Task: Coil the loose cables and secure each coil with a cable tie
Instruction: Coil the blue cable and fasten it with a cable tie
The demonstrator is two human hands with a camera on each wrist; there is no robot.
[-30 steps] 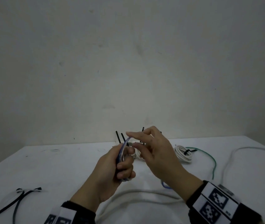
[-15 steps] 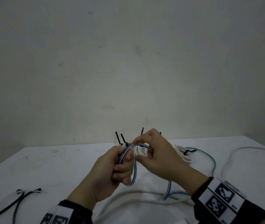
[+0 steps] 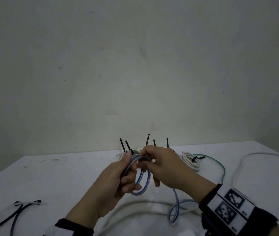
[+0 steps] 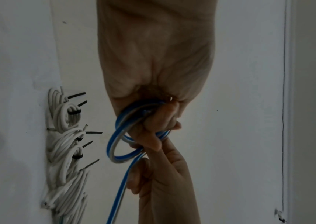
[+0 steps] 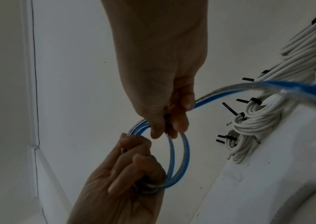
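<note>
A blue-and-white flat cable (image 3: 144,182) is wound into a small coil of a few loops above the table. My left hand (image 3: 126,176) grips one side of the coil, fingers curled round the loops (image 5: 180,159). My right hand (image 3: 149,161) pinches the coil's top with thumb and fingertips (image 5: 172,125). The loose tail (image 3: 173,210) hangs from my right hand to the table; in the right wrist view the tail (image 5: 268,87) runs off to the right. In the left wrist view the coil (image 4: 113,145) sits between both hands.
Several white coils (image 3: 191,160) bound with black cable ties (image 3: 147,139) lie at the table's back, by the wall. A green cable (image 3: 221,166) and a thin white cable (image 3: 254,155) trail right. A thick white cable (image 3: 135,204) curves in front. A black cable (image 3: 16,213) lies at left.
My right hand went from open fingers to pinching the cable and laid another loop onto the coil in my left hand. The tail slid right across the table.
</note>
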